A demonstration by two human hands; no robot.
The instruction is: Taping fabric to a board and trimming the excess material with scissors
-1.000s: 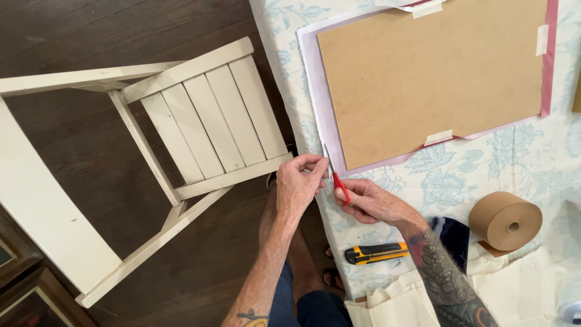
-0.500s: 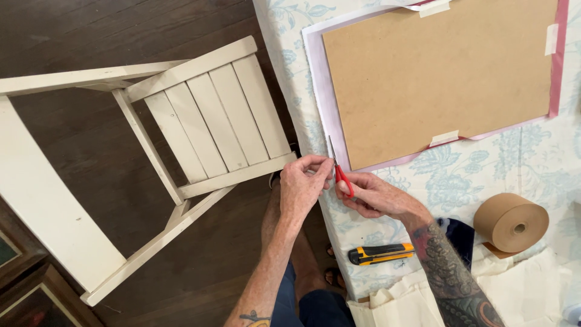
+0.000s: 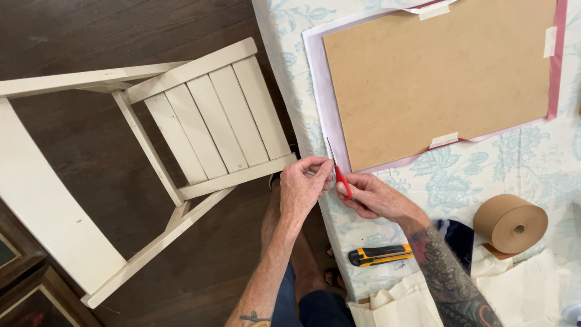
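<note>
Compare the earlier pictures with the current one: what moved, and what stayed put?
Almost nothing moved. The right hand keeps its grip on the red-handled scissors at the corner of the white paper sheet, the left hand pinching alongside. The brown board, yellow utility knife and brown tape roll stayed.

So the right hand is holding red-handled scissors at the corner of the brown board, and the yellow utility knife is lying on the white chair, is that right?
Not quite. The head view shows the yellow utility knife lying on the floral tablecloth, near the right forearm, not on the white chair. The rest holds: the right hand holds red-handled scissors at the corner of the brown board.
</note>
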